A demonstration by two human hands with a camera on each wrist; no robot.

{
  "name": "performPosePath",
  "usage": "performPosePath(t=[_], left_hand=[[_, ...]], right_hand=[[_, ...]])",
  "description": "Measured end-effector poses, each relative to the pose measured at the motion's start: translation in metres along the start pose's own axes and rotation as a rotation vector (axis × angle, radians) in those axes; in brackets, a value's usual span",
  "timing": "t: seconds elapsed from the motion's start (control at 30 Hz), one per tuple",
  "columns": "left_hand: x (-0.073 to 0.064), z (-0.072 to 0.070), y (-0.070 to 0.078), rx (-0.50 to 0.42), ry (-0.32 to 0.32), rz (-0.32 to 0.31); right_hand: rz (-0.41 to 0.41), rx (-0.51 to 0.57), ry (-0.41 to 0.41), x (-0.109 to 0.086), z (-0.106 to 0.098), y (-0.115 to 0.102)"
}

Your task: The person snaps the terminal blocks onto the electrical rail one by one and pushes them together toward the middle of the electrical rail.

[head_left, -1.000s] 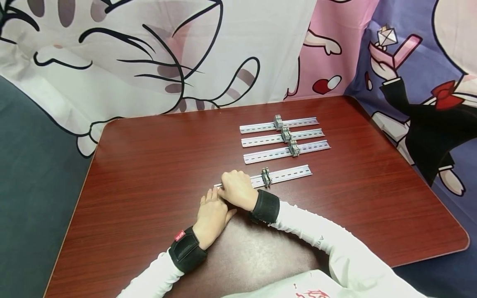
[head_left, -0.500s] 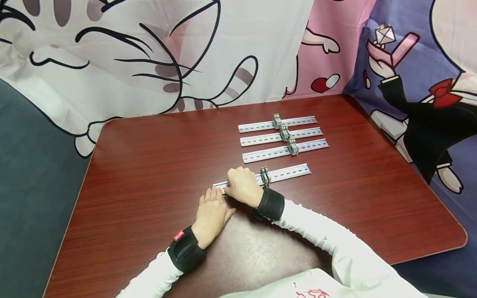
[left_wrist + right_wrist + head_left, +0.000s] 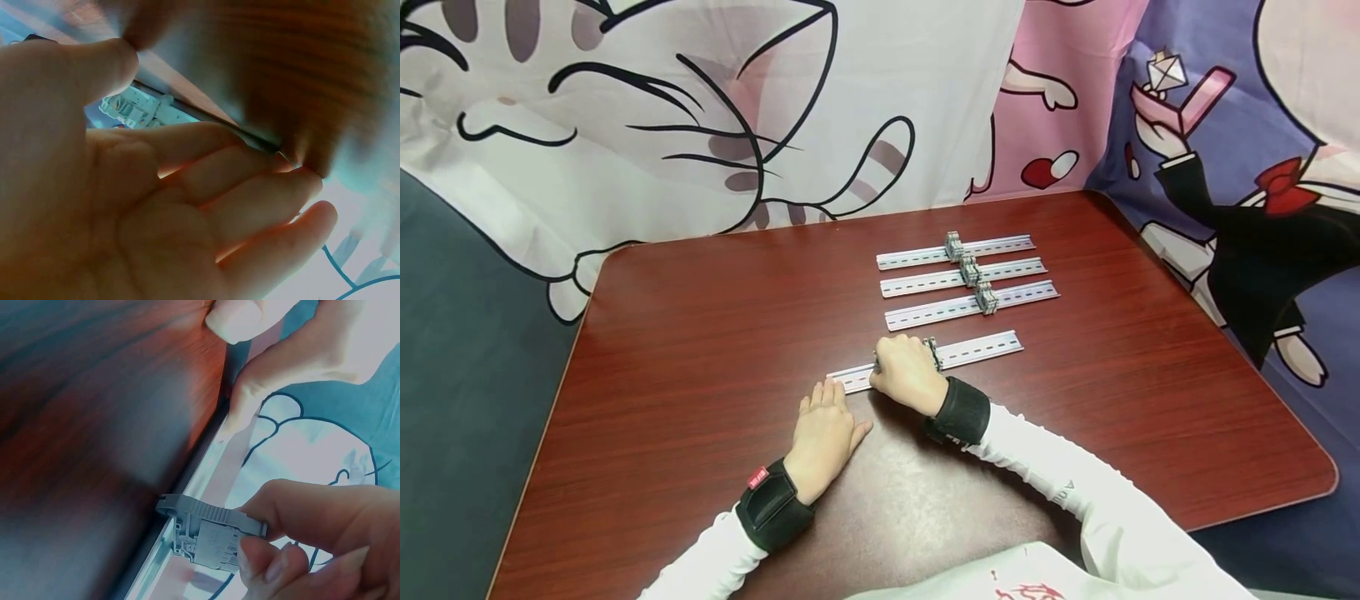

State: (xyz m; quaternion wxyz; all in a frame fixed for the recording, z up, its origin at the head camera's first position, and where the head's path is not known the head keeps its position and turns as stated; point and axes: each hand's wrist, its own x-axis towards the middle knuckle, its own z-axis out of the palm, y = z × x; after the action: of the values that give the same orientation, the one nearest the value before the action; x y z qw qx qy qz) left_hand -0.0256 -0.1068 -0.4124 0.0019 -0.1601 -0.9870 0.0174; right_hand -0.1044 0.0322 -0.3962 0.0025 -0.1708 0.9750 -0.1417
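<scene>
A slotted metal DIN rail (image 3: 981,348) lies nearest the person. My left hand (image 3: 822,433) rests with straight fingers at its left end; in the left wrist view the fingertips (image 3: 306,181) meet the rail's edge. Partway along, my right hand (image 3: 908,373) pinches a grey terminal block (image 3: 215,534) between thumb and fingers. In the right wrist view the block sits against the rail, its foot at the rail's edge; whether it is fully clipped on, I cannot tell. Just right of that hand, more grey terminal blocks (image 3: 932,348) stand on the same rail, partly hidden by it.
Behind lie three more DIN rails, the far one (image 3: 1000,246), the middle one (image 3: 917,285) and the nearer one (image 3: 925,316), each carrying grey terminal blocks near its middle. The brown table (image 3: 715,317) ends at printed cloths (image 3: 850,100) behind.
The right hand has slid rightward along the near rail with the terminal block, toward the blocks standing there, uncovering the rail's left part. The left hand has stayed at the rail's left end.
</scene>
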Motion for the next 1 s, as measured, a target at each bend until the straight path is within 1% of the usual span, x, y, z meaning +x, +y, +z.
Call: performPosePath(t=[0.27, 0.57, 0.77, 1.0], left_hand=[[-0.002, 0.003, -0.001, -0.008, 0.033, -0.008], [-0.002, 0.004, 0.000, -0.005, 0.052, -0.016], [-0.002, 0.004, -0.001, -0.024, 0.046, -0.019], [-0.001, 0.002, -0.001, -0.038, 0.012, -0.022]], right_hand=[[0.041, 0.014, 0.012, -0.005, -0.004, 0.011], [0.086, 0.028, 0.067, -0.011, -0.007, 0.028], [0.112, 0.024, 0.098, -0.015, -0.009, 0.038], [0.138, 0.049, 0.127, -0.019, -0.009, 0.043]])
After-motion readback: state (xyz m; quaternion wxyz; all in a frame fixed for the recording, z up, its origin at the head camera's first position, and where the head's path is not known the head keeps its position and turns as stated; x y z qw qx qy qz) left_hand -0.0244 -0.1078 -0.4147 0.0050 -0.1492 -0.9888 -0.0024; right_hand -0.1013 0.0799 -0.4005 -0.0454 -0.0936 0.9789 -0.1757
